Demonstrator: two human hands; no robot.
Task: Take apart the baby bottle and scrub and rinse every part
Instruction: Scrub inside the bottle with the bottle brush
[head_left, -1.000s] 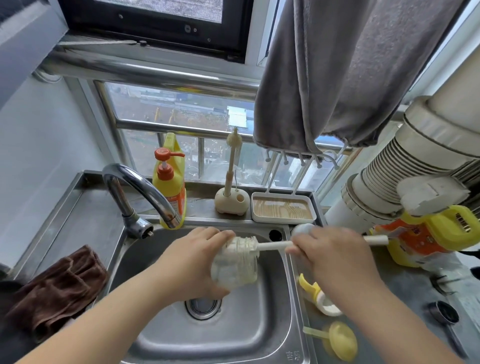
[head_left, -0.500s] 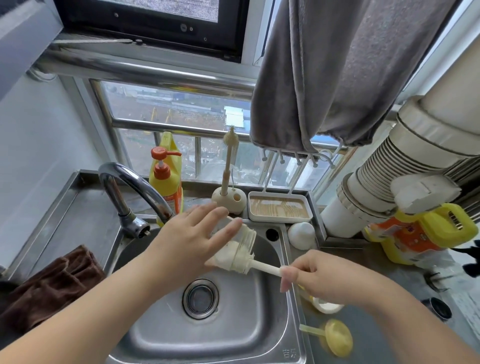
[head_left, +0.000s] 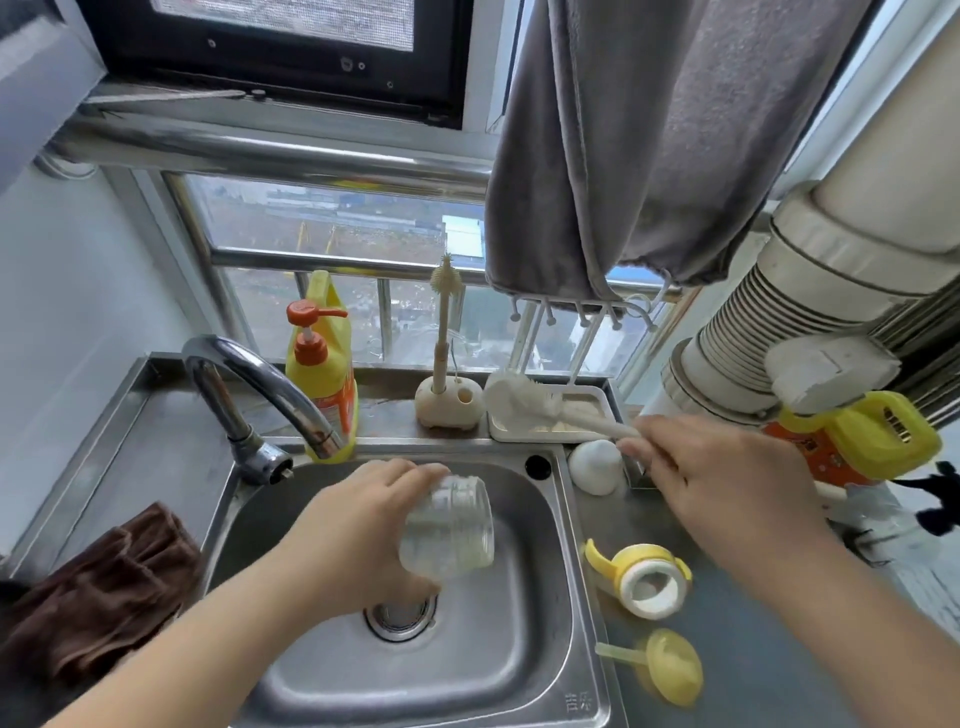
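My left hand (head_left: 358, 525) grips the clear bottle body (head_left: 449, 530) over the steel sink (head_left: 535, 654), lying on its side with the mouth pointing away. My right hand (head_left: 722, 478) holds the white bottle brush (head_left: 524, 397) by its handle, the bristle head raised over the white tray (head_left: 597, 410) behind the sink. On the counter to the right lie the yellow collar with handles (head_left: 644, 577), a yellow cap piece with a straw (head_left: 670, 665) and a white dome-shaped part (head_left: 595, 465).
The curved faucet (head_left: 260, 379) stands at the sink's back left beside a yellow soap pump bottle (head_left: 322, 374). A small brush stands in its holder (head_left: 447, 405). A brown cloth (head_left: 98, 582) lies left. A grey towel (head_left: 649, 145) hangs overhead; a yellow jug (head_left: 852, 436) sits right.
My right hand has pulled the brush out of the bottle and swung it up and back toward the tray. My left hand has turned the bottle and lowered it over the sink.
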